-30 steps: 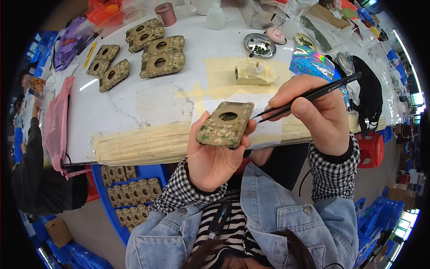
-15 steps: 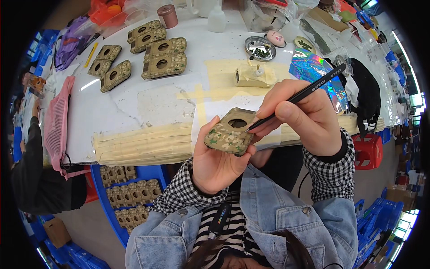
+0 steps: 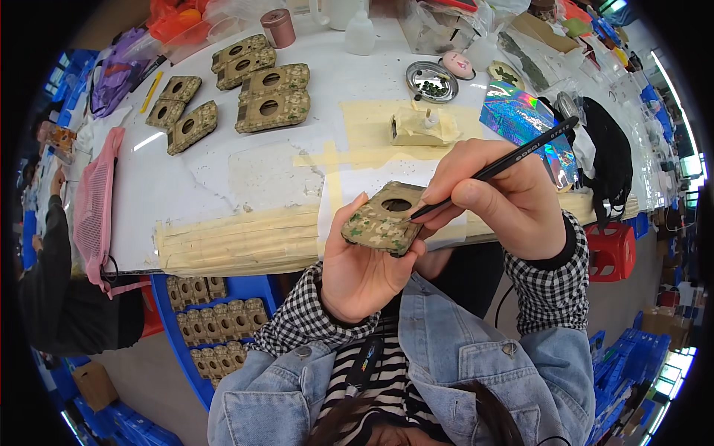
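Observation:
Above the front edge of the table, my left hand point(image 3: 362, 279) grips a camouflage-patterned model tank hull point(image 3: 372, 230), thumb at its left side and fingers underneath. The hull is tilted toward me, and a dark round hole shows in its top. My right hand point(image 3: 508, 197) pinches slim black tweezers point(image 3: 513, 157). Their tip touches or nearly touches the hull's top just beside the hole. Whether anything tiny sits at the tip cannot be made out. White paper point(image 3: 340, 195) lies on the table behind the hull.
More camouflage hulls point(image 3: 271, 111) lie back left. A round metal dish point(image 3: 432, 80) with small dark-green pieces, a tape-covered block point(image 3: 424, 125) and a shiny holographic sheet point(image 3: 513, 111) lie beyond my right hand. A blue tray point(image 3: 279, 286) of hulls stands below left. A co-worker's dark sleeve point(image 3: 52, 238) shows far left.
The hull has tipped slightly in my left hand and shifted a touch right and down. The tweezers' rear end has dropped a little; both hands keep their holds.

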`<action>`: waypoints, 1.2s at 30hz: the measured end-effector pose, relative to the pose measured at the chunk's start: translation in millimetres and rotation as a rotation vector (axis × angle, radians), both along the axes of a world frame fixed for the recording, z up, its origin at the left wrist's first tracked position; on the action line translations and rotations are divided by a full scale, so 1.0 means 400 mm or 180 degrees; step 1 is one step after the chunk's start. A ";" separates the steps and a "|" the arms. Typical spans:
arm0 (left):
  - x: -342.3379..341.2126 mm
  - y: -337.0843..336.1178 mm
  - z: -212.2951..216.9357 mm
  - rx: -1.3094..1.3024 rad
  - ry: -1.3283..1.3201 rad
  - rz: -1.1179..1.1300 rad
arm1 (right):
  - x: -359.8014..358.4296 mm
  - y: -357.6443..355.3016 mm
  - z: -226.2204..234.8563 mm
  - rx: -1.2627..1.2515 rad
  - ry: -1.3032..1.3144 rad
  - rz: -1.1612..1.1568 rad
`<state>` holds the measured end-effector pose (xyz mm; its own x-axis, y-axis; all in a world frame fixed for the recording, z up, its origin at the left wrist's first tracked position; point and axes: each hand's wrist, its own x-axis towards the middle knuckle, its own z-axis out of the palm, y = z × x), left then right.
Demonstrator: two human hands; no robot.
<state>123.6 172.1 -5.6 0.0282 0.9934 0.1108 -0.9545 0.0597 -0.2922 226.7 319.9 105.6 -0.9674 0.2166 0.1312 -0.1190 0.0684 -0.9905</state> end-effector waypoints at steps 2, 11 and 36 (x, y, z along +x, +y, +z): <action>-0.001 0.001 0.001 0.0000 0.0012 -0.0001 | 0.000 0.004 0.003 0.0141 -0.0015 0.0058; -0.002 0.003 0.005 -0.0042 0.0065 0.0030 | -0.001 0.005 0.004 0.0292 -0.0012 0.0081; -0.001 0.001 -0.002 -0.0043 0.0079 0.0062 | 0.001 0.002 -0.001 0.0343 0.0022 0.0024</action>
<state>123.1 172.5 -6.3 0.0113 0.9952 0.0970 -0.9624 0.0372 -0.2690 227.2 320.8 105.3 -0.9679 0.1937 0.1600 -0.1267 0.1734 -0.9767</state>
